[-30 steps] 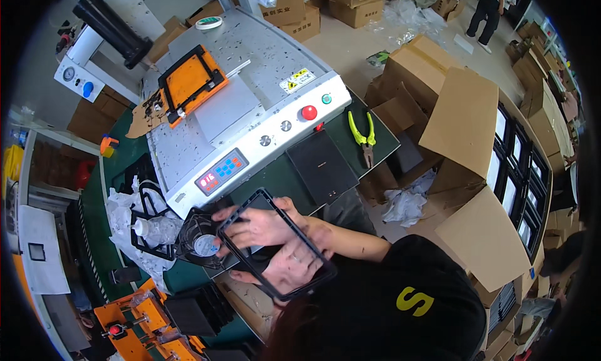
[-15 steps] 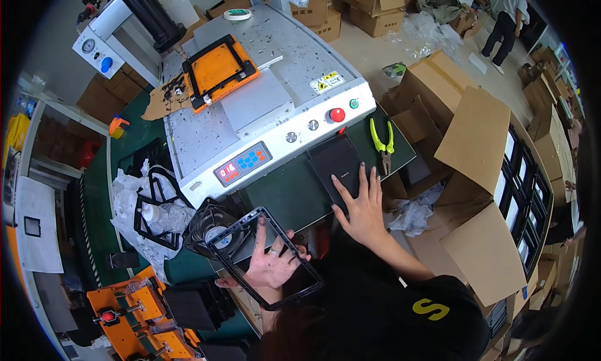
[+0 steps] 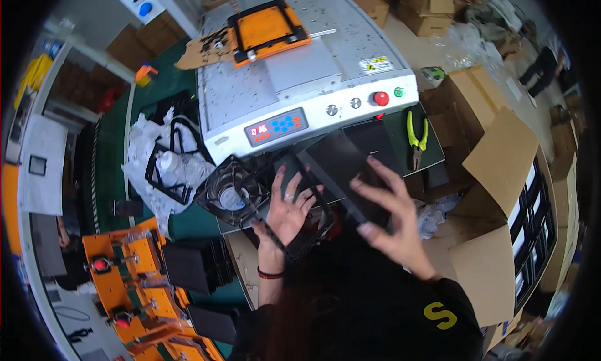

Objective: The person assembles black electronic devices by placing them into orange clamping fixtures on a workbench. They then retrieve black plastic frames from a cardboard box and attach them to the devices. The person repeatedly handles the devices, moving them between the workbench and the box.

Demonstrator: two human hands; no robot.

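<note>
My left hand (image 3: pixel 287 218) is palm up with its fingers spread, holding a thin black rectangular frame (image 3: pixel 316 201). The frame is tilted and surrounds the fingers, and its near side lies by the thumb. My right hand (image 3: pixel 394 214) grips a flat black panel (image 3: pixel 335 167), lifted and slanting beside the frame; both are smeared by motion. Another dark panel (image 3: pixel 375 140) lies on the green table under it. Left of the frame stands a small black fan (image 3: pixel 230 195).
A grey press machine (image 3: pixel 313 117) with an orange fixture (image 3: pixel 266 29) stands ahead. Yellow-green pliers (image 3: pixel 416 140) lie at the table's right end, beside open cartons (image 3: pixel 501 160). To the left are a plastic bottle (image 3: pixel 178 167), stacked black panels (image 3: pixel 194 264) and orange clamps (image 3: pixel 122 279).
My right hand has picked up a black panel from the table and brought it toward the frame. The left hand has raised the frame slightly. The whole view has shifted.
</note>
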